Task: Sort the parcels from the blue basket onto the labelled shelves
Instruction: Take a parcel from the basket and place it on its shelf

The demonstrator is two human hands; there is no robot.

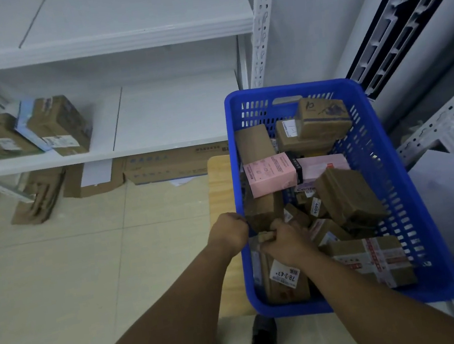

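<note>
Digging in the blue basket (391, 176) at lower right, my right hand (284, 241) grips a small brown parcel (265, 237), my left hand (230, 233) is curled at the rim beside it, hold unclear; few shelved parcels (57, 126) at left, most still unsorted.

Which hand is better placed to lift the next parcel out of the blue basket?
Right, probably. The right hand is inside the blue basket, fingers curled on a small brown parcel; the left hand only grips the basket's left rim.
</note>
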